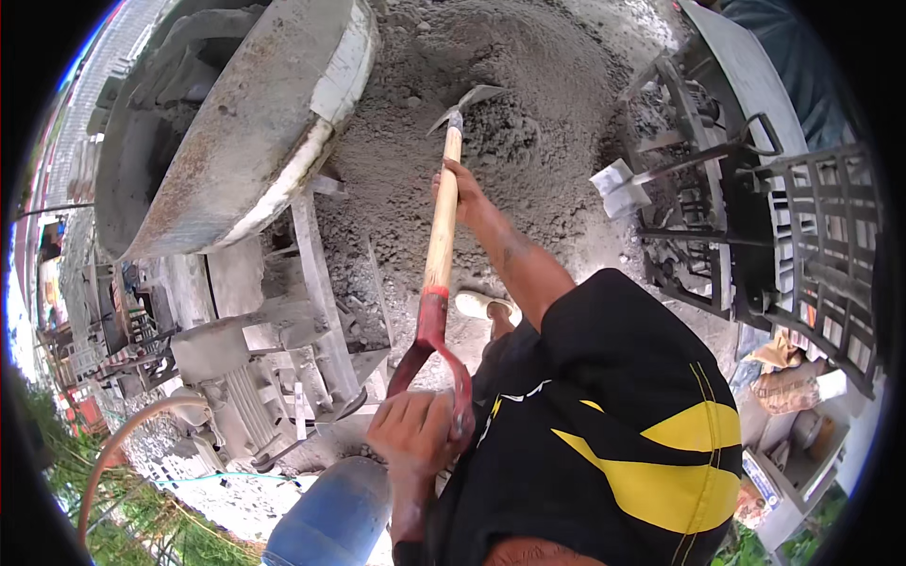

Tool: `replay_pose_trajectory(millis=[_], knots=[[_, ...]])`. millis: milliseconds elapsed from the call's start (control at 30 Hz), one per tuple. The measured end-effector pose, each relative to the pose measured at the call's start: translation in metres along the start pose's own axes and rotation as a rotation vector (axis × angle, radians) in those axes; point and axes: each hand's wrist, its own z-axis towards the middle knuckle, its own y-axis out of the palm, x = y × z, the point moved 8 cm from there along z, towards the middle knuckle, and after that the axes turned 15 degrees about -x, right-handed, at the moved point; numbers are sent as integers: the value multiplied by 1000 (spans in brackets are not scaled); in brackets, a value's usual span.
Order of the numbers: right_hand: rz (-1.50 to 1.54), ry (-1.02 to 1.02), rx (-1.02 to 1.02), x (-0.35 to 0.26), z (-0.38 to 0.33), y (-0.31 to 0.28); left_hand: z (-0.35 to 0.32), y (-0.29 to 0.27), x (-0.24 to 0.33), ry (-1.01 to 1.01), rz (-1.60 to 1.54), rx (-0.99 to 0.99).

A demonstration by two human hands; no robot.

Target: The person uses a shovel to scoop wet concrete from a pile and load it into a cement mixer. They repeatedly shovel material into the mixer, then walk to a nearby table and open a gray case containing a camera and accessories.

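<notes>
A shovel (442, 241) with a pale wooden shaft and a red D-shaped handle runs away from me. My left hand (412, 429) is closed over the grip at its near end. Farther up, my right hand (460, 189) wraps round the shaft just short of the metal blade. The blade (479, 93) rests at a heap of damp grey mortar-like mix (557, 66); how deep its edge sits, I cannot tell. One pale shoe (483, 305) shows on the ground below my right arm.
A large grey, mortar-caked drum or tub (241, 113) rises at the far left. Boards and a timber beam (321, 292) lie below it. A blue barrel (335, 514) stands near left. At right are a second shovel (620, 189) and slatted crates (821, 245).
</notes>
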Motion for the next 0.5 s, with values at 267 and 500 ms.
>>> replay_pose_trajectory(millis=[267, 500], knots=[[-364, 337, 95, 82, -149, -18, -191, 94, 54, -211, -261, 342], [-694, 619, -189, 164, -202, -26, -318, 147, 87, -1105, -1227, 1030]])
